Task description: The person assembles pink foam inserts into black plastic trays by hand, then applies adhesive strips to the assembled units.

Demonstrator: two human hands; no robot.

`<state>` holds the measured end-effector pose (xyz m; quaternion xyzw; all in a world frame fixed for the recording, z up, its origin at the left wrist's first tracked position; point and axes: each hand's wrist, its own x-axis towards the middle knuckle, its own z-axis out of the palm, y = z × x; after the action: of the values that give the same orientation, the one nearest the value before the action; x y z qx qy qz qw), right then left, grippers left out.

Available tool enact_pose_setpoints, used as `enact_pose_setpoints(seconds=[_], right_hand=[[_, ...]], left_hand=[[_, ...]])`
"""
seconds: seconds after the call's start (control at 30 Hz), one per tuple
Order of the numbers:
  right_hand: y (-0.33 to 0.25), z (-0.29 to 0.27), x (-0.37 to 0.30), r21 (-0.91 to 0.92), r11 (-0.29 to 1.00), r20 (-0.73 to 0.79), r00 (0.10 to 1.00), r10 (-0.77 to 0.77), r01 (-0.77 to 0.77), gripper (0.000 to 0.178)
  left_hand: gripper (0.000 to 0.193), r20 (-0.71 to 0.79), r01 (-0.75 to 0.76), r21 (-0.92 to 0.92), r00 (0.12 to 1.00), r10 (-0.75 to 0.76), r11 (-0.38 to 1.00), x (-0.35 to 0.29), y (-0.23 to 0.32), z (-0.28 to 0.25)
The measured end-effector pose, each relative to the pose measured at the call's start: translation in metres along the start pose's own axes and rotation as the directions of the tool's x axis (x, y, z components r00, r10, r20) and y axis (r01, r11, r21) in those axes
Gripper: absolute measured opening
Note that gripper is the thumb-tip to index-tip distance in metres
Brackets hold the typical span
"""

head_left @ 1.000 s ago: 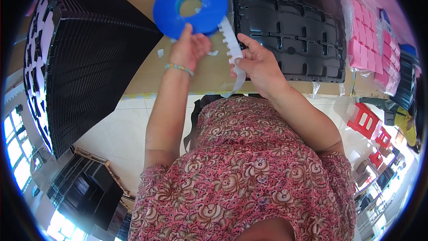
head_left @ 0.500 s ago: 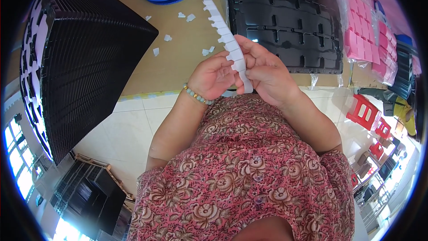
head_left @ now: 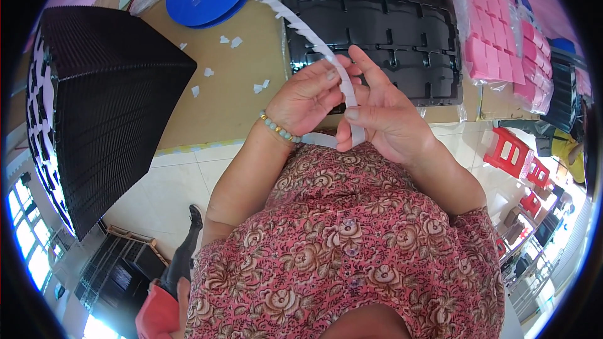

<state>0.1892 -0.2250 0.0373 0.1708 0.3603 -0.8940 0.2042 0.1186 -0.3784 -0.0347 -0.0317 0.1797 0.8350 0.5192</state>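
A white strip point(head_left: 304, 30) with notched tabs along one edge runs from a blue reel point(head_left: 179, 0) at the far left of the table down to my hands. My left hand point(head_left: 304, 95), with a beaded bracelet at its wrist, is closed on the strip's upper part, thumb and fingertips pressed to its edge. Lower down, my right hand point(head_left: 392, 116) pinches the strip between thumb and fingers, its index finger stretched away. The strip's lower end curls back below my left hand, in front of my floral shirt.
A black moulded tray point(head_left: 370, 22) lies behind my hands. At left rises a tall stack of black trays point(head_left: 119, 81). White scraps point(head_left: 208, 72) dot the brown table. Pink sheets point(head_left: 493, 37) lie at right, with red stools point(head_left: 507, 150) beyond. Another person's leg point(head_left: 183, 254) shows at lower left.
My hands have spread slightly apart along the strip, and my right index finger has straightened. The view has shifted, moving the table items leftward. Another person has appeared at lower left.
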Motion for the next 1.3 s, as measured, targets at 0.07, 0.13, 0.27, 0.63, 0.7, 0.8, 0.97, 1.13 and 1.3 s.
enact_pose_setpoints(seconds=[0.07,0.13,0.27,0.63,0.7,0.8,0.97,1.13,1.3], right_hand=[[-0.006,-0.007,0.003,-0.087,0.995,-0.036,0.999,0.038,-0.041,0.081],[-0.006,-0.018,0.008,-0.232,0.973,-0.04,0.999,0.004,-0.013,0.08],[-0.004,-0.023,0.018,-0.56,0.828,-0.063,0.994,-0.092,0.041,0.059],[-0.012,-0.012,0.034,-0.71,0.679,0.001,0.965,-0.264,0.186,0.01],[-0.015,-0.01,0.037,-0.811,0.453,0.162,0.887,-0.432,0.369,0.009],[-0.022,-0.004,0.04,-0.849,0.259,0.298,0.822,-0.486,0.461,0.01],[-0.031,0.004,0.043,-0.792,-0.055,0.549,0.668,-0.502,0.609,0.01],[-0.079,0.0,0.093,-0.886,0.01,0.417,0.808,-0.416,0.463,0.007],[-0.105,-0.049,0.196,-0.853,-0.353,0.497,0.807,-0.319,0.385,0.005]], left_hand=[[0.022,-0.065,-0.117,-0.016,0.991,0.116,0.993,0.003,0.0,-0.001],[0.02,-0.128,-0.169,0.046,0.977,0.173,0.985,0.006,0.001,-0.002],[0.015,-0.353,-0.232,0.242,0.883,0.308,0.942,-0.001,0.013,0.006],[0.015,-0.407,-0.304,-0.164,0.887,0.216,0.938,-0.019,0.01,0.016],[0.016,-0.39,-0.318,-0.215,0.895,0.217,0.923,-0.021,0.012,0.016],[0.018,-0.356,-0.318,-0.279,0.911,0.21,0.906,-0.022,0.015,0.016],[0.019,-0.33,-0.326,-0.235,0.913,0.24,0.916,-0.025,0.018,0.001],[0.017,-0.51,-0.44,-0.107,0.794,0.331,0.891,-0.036,0.021,-0.006],[0.013,-0.554,-0.437,0.003,0.748,0.365,0.899,-0.039,0.028,0.003]])
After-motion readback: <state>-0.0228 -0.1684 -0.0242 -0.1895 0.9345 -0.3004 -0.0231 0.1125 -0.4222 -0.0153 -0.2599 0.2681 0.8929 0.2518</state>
